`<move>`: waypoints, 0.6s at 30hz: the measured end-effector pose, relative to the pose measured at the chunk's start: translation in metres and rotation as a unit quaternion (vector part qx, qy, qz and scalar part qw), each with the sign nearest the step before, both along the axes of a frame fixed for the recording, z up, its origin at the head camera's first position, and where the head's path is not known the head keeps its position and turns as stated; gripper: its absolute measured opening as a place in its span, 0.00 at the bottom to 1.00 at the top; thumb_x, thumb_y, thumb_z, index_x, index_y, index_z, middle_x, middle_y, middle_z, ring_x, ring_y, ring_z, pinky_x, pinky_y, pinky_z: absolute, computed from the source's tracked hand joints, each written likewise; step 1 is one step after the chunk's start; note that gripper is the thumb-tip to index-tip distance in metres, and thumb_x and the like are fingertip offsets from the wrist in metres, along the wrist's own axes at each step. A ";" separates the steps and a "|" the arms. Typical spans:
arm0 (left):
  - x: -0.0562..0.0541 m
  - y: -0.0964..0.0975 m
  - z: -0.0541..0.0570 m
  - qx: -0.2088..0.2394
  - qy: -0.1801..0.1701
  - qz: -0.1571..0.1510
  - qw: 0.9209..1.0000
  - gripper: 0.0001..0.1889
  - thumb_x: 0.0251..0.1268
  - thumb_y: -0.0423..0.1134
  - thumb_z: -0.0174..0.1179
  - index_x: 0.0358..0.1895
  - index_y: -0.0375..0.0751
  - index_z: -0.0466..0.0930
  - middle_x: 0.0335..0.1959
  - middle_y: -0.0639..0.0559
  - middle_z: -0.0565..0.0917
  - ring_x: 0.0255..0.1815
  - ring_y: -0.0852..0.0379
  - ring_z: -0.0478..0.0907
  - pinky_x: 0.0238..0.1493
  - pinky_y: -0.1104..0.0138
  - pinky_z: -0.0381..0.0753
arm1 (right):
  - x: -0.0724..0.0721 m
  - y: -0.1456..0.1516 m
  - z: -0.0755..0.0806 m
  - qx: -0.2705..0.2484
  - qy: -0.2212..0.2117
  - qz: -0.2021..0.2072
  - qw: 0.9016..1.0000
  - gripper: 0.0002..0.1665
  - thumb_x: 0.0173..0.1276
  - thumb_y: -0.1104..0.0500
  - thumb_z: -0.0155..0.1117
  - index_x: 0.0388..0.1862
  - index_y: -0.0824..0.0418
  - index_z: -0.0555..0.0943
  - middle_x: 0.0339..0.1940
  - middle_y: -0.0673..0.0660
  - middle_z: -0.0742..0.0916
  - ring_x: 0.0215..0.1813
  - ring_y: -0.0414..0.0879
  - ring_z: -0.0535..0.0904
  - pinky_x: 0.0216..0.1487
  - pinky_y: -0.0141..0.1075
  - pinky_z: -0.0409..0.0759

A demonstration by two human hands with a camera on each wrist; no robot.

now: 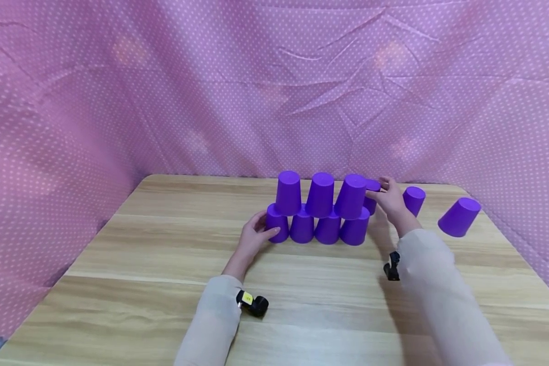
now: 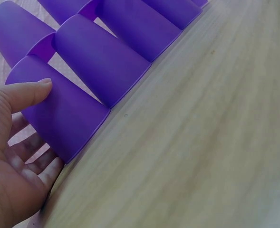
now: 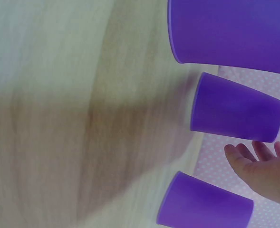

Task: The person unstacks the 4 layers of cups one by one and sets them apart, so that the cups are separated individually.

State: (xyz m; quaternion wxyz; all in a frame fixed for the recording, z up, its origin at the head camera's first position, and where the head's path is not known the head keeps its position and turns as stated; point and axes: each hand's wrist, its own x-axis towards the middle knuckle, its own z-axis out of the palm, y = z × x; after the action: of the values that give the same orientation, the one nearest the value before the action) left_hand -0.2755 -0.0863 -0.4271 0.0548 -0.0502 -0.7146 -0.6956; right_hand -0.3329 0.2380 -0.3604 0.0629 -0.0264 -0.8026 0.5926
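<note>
Upside-down purple cups form two tiers: three upper cups (image 1: 321,195) sit across the gaps of a lower row (image 1: 302,229). My left hand (image 1: 251,236) holds the leftmost lower cup (image 2: 66,116), thumb across its front and the other fingers round its outer side and back. At the right end, my right hand (image 1: 392,202) reaches behind the stack to another upside-down cup (image 3: 235,107). Its fingers are spread and relaxed, with fingertips right at that cup's side near the closed end. The stack partly hides this cup in the head view.
Two more upside-down cups stand to the right, one just beyond my right hand (image 1: 415,198) and one farther out (image 1: 459,217). The wooden table (image 1: 302,300) ends at a pink dotted curtain (image 1: 238,112). Black wrist cameras (image 1: 256,305) are strapped over both sleeves.
</note>
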 end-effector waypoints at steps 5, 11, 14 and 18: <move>0.000 0.000 0.000 0.014 -0.001 -0.006 1.000 0.30 0.46 0.27 0.62 0.57 0.32 0.63 0.53 0.35 0.69 0.55 0.45 0.64 0.58 0.62 0.62 | 0.005 0.002 0.008 0.009 0.012 0.010 1.000 0.42 0.57 0.66 0.58 0.65 0.69 0.46 0.62 0.71 0.58 0.62 0.63 0.53 0.60 0.49 0.56; 0.000 0.002 0.000 0.010 0.004 -0.005 1.000 0.29 0.46 0.27 0.61 0.56 0.31 0.64 0.52 0.36 0.70 0.54 0.46 0.65 0.57 0.63 0.63 | 0.014 0.010 0.020 0.041 0.024 0.011 0.999 0.45 0.56 0.59 0.61 0.65 0.68 0.47 0.62 0.71 0.59 0.61 0.64 0.52 0.60 0.52 0.56; 0.000 0.001 0.000 0.004 0.007 0.001 1.000 0.29 0.46 0.26 0.61 0.56 0.32 0.65 0.50 0.36 0.71 0.53 0.46 0.66 0.56 0.63 0.64 | 0.018 0.011 0.025 0.050 0.036 0.017 0.998 0.44 0.56 0.58 0.60 0.65 0.68 0.48 0.62 0.71 0.59 0.61 0.63 0.53 0.60 0.51 0.56; 0.001 0.000 0.000 0.002 0.006 0.003 1.000 0.29 0.45 0.26 0.62 0.56 0.33 0.66 0.50 0.37 0.71 0.52 0.46 0.67 0.56 0.63 0.64 | 0.022 0.012 0.033 0.036 0.047 0.020 0.998 0.43 0.56 0.58 0.61 0.64 0.68 0.49 0.62 0.70 0.59 0.62 0.62 0.54 0.60 0.49 0.56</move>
State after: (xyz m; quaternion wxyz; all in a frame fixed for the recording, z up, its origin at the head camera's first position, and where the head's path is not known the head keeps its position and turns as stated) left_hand -0.2750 -0.0859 -0.4275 0.0614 -0.0515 -0.7131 -0.6965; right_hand -0.3107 0.2499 -0.3275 0.0897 0.0200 -0.8197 0.5653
